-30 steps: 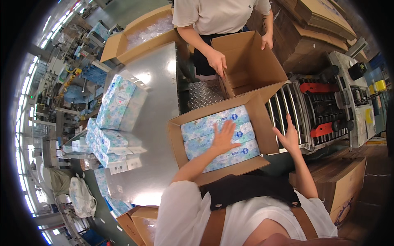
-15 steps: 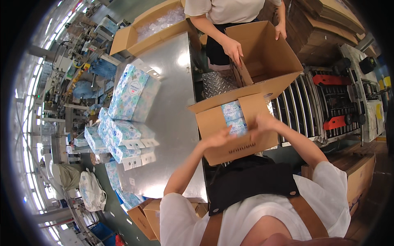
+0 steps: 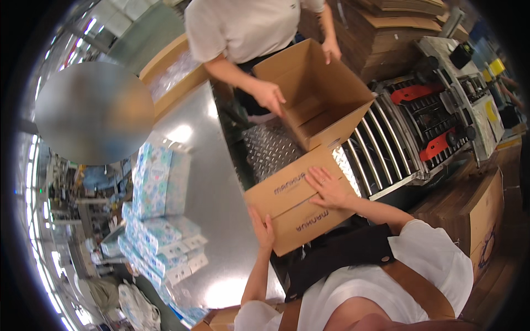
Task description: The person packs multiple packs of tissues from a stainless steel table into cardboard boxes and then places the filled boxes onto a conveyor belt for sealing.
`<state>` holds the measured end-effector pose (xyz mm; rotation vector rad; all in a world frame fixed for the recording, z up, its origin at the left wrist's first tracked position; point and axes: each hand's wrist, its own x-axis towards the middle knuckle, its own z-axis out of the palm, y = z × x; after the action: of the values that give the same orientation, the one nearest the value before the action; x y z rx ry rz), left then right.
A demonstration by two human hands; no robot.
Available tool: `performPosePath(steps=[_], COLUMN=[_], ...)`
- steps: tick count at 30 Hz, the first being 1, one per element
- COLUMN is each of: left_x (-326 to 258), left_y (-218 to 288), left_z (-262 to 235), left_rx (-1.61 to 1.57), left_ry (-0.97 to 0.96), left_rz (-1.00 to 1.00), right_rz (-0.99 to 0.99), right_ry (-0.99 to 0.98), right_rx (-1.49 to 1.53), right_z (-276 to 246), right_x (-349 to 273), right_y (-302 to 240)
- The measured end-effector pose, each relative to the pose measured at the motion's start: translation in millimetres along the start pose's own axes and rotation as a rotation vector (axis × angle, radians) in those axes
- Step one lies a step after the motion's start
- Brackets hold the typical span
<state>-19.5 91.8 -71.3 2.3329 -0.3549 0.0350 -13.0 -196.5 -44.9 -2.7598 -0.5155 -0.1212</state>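
Note:
A cardboard carton [image 3: 291,199] stands in front of my apron, its top flaps folded down and meeting at a narrow seam. My right hand [image 3: 330,189] lies flat across the flaps, fingers spread over the seam. Against the carton's left edge rests my left hand [image 3: 263,229], fingers stretched out and thumb raised. The flaps hide what is inside. Just beyond, a co-worker grips a larger open carton [image 3: 331,83], one hand [image 3: 269,98] on its near-left flap and the other [image 3: 331,51] on its far rim. That carton looks bare inside.
Left of me, a metal table [image 3: 212,165] bears blue-and-white floral tissue packs [image 3: 157,243], one standing taller [image 3: 152,179]. A roller conveyor [image 3: 386,143] with red parts runs off to the right. Stacked flat cardboard [image 3: 386,47] is behind it. An open carton of clear plastic [image 3: 176,77] stands far left.
The carton's flaps have come down over the floral packs that showed inside. My right hand has settled on top, my left at the side. The view has turned, and the co-worker's carton is tilted differently.

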Motion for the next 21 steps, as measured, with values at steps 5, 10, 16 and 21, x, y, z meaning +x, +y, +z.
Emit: performPosePath(steps=[5, 10, 16, 21], left_x=[0, 38, 131, 161], left_y=[55, 148, 288, 378], left_z=[65, 201, 348, 454], left_rx=[-0.179, -0.437, -0.453, -0.513], left_ry=[0.120, 0.145, 0.012, 0.045], left_rz=[-0.251, -0.272, -0.275, -0.234], right_rz=[0.050, 0.159, 0.504, 0.553], right_ry=[-0.008, 0.058, 0.167, 0.255], right_rx=[0.024, -0.060, -0.139, -0.206], right_z=[-8, -55, -109, -157], right_x=[-28, -84, -132, -184], right_y=[62, 204, 383, 507])
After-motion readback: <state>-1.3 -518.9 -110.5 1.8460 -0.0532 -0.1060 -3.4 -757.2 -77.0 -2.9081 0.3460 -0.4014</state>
